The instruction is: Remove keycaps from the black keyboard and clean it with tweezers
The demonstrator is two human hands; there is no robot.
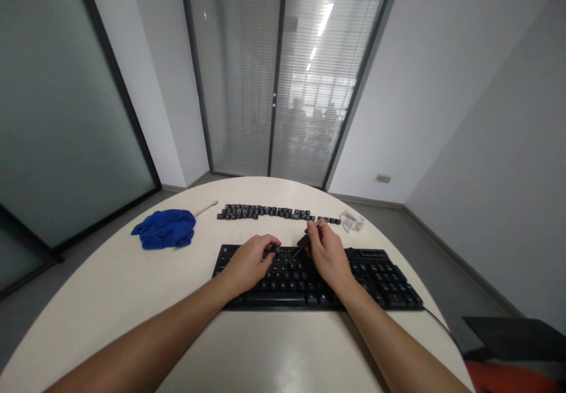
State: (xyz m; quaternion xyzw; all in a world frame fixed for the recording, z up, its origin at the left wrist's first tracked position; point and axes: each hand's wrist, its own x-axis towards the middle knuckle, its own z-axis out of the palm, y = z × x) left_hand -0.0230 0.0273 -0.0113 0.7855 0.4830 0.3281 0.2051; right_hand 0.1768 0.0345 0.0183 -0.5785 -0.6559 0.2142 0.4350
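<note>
A black keyboard (274,300) lies across the table in front of me, with some keycaps off its upper middle rows. My left hand (252,263) rests over its left part, thumb and forefinger closed around a small black keycap (276,249) at the top edge. Above the middle of the keyboard, my right hand (328,252) grips a keycap puller (303,242) with a black handle. Its thin metal end slants down to the left, toward the exposed key positions. Whether the metal touches the keyboard I cannot tell. My right hand hides part of the keys beneath it.
Several loose keycaps (247,211) stand in rows behind the keyboard. A blue cloth (165,229) and a thin pale stick (206,208) lie at the left. A crumpled white tissue (352,220) is at the back right. The keyboard cable (442,326) runs off the table's right edge.
</note>
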